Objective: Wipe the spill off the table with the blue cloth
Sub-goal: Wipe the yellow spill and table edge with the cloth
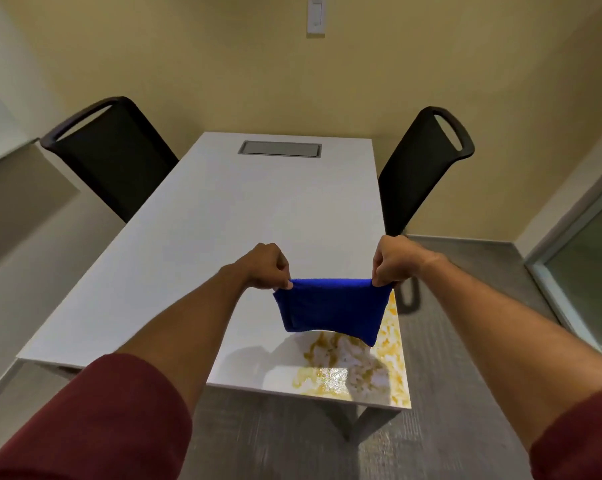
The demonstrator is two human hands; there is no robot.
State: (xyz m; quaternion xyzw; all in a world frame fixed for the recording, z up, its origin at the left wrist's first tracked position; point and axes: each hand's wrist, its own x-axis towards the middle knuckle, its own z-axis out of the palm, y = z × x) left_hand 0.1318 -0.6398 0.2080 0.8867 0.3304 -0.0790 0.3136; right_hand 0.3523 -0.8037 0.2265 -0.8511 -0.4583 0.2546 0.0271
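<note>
A blue cloth point(330, 306) hangs stretched between both hands above the near right part of the white table point(223, 220). My left hand point(266, 266) pinches its upper left corner and my right hand point(394, 259) pinches its upper right corner. The cloth looks folded double and hangs free of the table. Below it a yellowish-brown spill point(355, 365) spreads over the table's near right corner, reaching the right and front edges. The cloth hides the spill's far part.
Two black chairs stand at the table's sides, one on the left point(109, 154) and one on the right point(420, 168). A grey cable hatch point(279, 148) is set into the table's far end. A glass panel point(587, 271) stands at the right.
</note>
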